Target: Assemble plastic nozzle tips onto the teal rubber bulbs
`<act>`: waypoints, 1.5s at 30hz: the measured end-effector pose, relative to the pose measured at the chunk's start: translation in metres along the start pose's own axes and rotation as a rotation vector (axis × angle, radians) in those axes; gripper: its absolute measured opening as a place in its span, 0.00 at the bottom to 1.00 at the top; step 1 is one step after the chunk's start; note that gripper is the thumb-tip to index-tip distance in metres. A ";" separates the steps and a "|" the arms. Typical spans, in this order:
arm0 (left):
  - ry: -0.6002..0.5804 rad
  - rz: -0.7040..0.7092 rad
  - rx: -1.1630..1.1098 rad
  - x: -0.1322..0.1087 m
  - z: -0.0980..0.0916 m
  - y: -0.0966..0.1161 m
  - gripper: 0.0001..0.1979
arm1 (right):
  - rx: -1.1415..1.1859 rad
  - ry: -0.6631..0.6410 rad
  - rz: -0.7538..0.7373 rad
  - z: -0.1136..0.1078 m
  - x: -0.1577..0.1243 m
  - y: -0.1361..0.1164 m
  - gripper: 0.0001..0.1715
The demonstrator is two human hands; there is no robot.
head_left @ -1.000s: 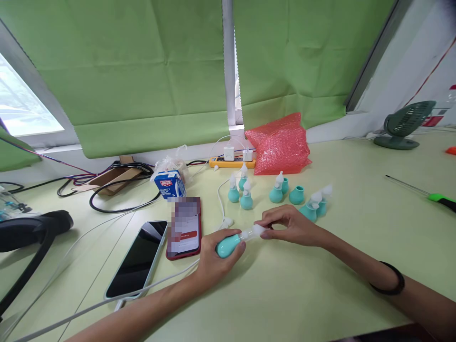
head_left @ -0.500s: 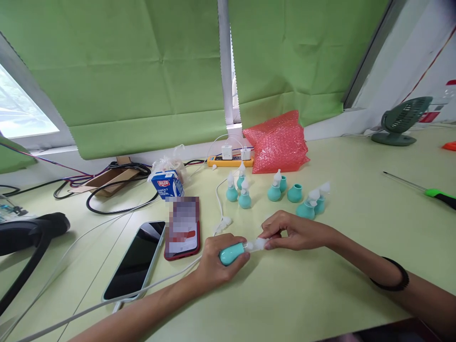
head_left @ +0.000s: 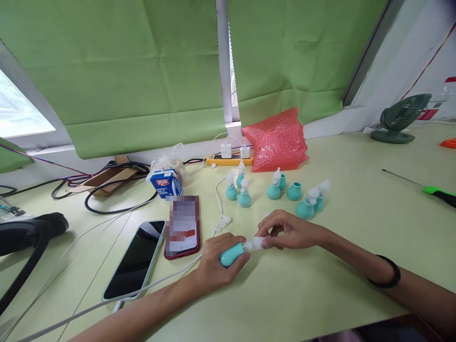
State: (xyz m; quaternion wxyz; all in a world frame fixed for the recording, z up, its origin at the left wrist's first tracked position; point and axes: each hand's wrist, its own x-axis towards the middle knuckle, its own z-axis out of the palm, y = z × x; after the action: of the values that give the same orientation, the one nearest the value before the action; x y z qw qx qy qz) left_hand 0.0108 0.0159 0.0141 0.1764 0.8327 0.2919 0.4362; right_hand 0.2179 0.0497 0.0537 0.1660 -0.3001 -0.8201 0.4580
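Note:
My left hand [head_left: 217, 263] is wrapped round a teal rubber bulb [head_left: 231, 254] lying low over the pale green table [head_left: 320, 294]. My right hand [head_left: 285, 231] pinches the translucent white nozzle [head_left: 255, 244] at the bulb's end. Both hands meet near the table's middle. Behind them stand several more teal bulbs [head_left: 274, 191], some with white nozzles fitted, one open-topped [head_left: 295, 191]. A black band sits on my right wrist [head_left: 386, 278].
A dark phone [head_left: 135, 259] and a red-cased phone [head_left: 182, 227] lie left of my hands, with white cables. A milk carton [head_left: 166, 183], pink bubble wrap [head_left: 278, 140], yellow power strip [head_left: 228, 160], green-handled screwdriver [head_left: 432, 192] and small fan [head_left: 401, 118] stand farther off.
My hands and the bulb have drawn slightly nearer and lower on the table. Both grips stay the same; the view has shifted a little.

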 end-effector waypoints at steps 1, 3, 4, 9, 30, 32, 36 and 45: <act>0.013 0.006 -0.001 0.000 0.000 0.000 0.09 | 0.049 0.024 0.011 0.002 0.001 0.000 0.16; 0.047 0.005 0.000 0.000 0.000 0.000 0.09 | 0.170 0.093 0.021 0.007 0.003 0.000 0.16; 0.070 -0.002 0.003 -0.001 0.000 0.001 0.09 | 0.239 0.141 0.020 0.011 0.005 -0.001 0.16; 0.109 -0.135 0.007 0.001 -0.004 0.005 0.09 | 0.454 0.422 0.008 0.028 0.015 -0.010 0.18; 0.040 -0.192 0.042 0.032 -0.006 0.047 0.08 | 0.680 0.801 0.042 0.034 0.030 -0.024 0.20; 0.112 -0.277 0.025 0.034 -0.009 0.041 0.12 | 0.561 0.793 -0.029 0.027 0.024 -0.026 0.17; 0.083 -0.286 -0.060 0.031 -0.006 0.029 0.14 | 0.396 0.777 -0.061 0.025 0.013 -0.032 0.17; -0.064 -0.196 0.342 0.031 -0.033 0.018 0.14 | -0.401 0.975 -0.002 -0.047 0.007 -0.037 0.23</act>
State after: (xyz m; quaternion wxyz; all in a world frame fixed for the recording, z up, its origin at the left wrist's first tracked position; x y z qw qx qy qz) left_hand 0.0030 0.0235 0.0614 0.0829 0.8315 0.4357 0.3345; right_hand 0.2255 0.0695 0.1099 0.4681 -0.5035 -0.7194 0.0989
